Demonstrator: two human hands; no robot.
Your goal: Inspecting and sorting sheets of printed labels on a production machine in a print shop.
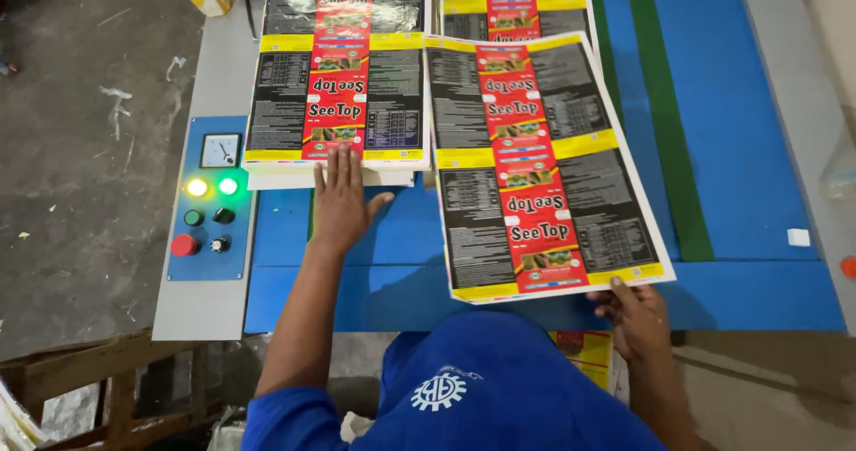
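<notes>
Printed sheet [542,161] — long axis running away, tilted slightly left.

left hand [341,199] is lying flat, palm down, fingers stretching forward, thumb splaying right | left arm is reaching out bare and straight | right hand [635,315] is pinching, apparently thumb on top, fingers curling under | right forearm is angling inward

On my feed, one worker: blue short-sleeved shirt [499,388] with a white gear-shaped emblem [439,391], bare forearms, left hand [341,203] and right hand [638,319] without gloves.
</notes>
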